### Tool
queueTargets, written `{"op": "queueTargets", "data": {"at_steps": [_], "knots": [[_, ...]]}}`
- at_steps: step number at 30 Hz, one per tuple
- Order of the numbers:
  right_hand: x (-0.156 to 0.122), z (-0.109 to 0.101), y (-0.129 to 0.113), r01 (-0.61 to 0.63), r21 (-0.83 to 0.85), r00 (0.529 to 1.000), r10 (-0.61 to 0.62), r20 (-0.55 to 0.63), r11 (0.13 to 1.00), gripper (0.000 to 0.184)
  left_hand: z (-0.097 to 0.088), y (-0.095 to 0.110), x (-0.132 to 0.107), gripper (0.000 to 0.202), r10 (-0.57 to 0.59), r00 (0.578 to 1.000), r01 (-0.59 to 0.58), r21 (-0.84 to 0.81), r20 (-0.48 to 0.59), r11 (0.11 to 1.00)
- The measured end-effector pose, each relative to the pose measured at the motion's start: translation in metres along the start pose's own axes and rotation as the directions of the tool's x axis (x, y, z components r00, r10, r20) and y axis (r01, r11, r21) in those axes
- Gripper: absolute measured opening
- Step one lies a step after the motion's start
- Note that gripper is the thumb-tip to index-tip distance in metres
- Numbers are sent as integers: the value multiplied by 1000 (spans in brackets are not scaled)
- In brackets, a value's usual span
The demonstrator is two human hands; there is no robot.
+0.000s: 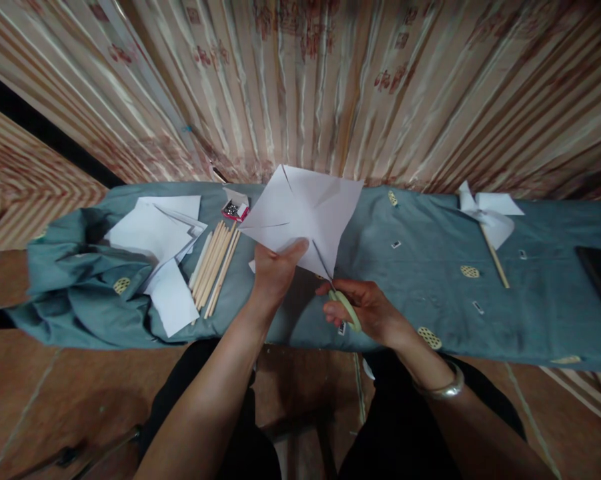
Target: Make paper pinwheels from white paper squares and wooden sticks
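Observation:
A square white sheet of paper [310, 207] is held up above the cloth, with slits running in from its corners. My left hand [277, 267] grips its lower edge, thumb on top and the other fingers hidden beneath. In my right hand [363, 310] is a pair of scissors [347, 308] with light green handles. Their blades lie at the sheet's near corner, along a cut line. A finished paper pinwheel [485, 210] on a wooden stick lies to the right.
Loose white sheets [150, 233] lie at the left beside several wooden sticks [215, 263]. A small red open box [236, 205] of metal pieces sits behind them. A dark flat object [600, 280] lies at the far right on the green cloth [405, 253]. A pleated curtain [310, 87] hangs behind.

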State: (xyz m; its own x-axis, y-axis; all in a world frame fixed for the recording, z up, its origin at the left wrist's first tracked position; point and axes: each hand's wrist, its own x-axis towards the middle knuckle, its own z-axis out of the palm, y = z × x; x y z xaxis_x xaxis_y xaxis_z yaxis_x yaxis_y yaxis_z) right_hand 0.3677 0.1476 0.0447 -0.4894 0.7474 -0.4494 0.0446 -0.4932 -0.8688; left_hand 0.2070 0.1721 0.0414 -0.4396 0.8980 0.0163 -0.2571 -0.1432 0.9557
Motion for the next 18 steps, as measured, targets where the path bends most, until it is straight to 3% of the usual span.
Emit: {"op": "queueTargets", "data": {"at_steps": [18], "knots": [[0, 1, -2, -2, -13, 999, 2, -33, 1000, 49, 0, 2, -1, 22, -26, 1000, 26, -23, -9, 999]]}}
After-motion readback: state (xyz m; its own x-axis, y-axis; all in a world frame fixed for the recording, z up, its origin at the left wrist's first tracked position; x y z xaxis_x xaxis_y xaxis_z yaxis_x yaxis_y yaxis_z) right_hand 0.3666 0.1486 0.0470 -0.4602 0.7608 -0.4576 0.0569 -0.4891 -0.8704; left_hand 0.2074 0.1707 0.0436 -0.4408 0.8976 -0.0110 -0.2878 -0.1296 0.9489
